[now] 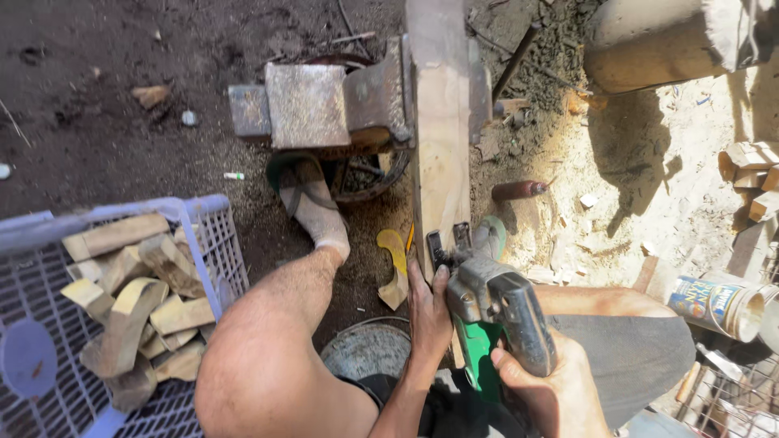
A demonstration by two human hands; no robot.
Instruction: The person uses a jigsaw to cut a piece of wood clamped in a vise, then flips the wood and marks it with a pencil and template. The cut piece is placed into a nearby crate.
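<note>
One wooden plank (442, 138) is clamped upright in one metal vise (341, 105), and everything else is placed here from that plank. Its top end is cut off by the upper edge of the view, and its near end is hidden behind the tool and the hands.

At the near end of the plank one power tool (495, 304) with a grey body and green housing is pressed against the wood. The working part of the tool is mostly hidden, so its kind cannot be made out with certainty. The right hand (552, 385) is closed around the dark rear handle of the tool; its fingertips are concealed behind the handle. The left hand (426, 308) is laid against the near left edge of the plank, fingers extended and touching the front of the tool; whether anything is gripped by it cannot be told.

Left of the plank, one foot in a sandal (312, 203) is planted by the vise base. Far to the left, one blue plastic crate (203, 235) is seen, partly cut off by the frame, filled with curved wood offcuts (134, 308), too jumbled to be counted. Just left of the plank's near end one yellow curved piece (395, 264) is lying on the ground. Right of the plank, one printed can (718, 304) is lying on its side near the frame edge.
</note>
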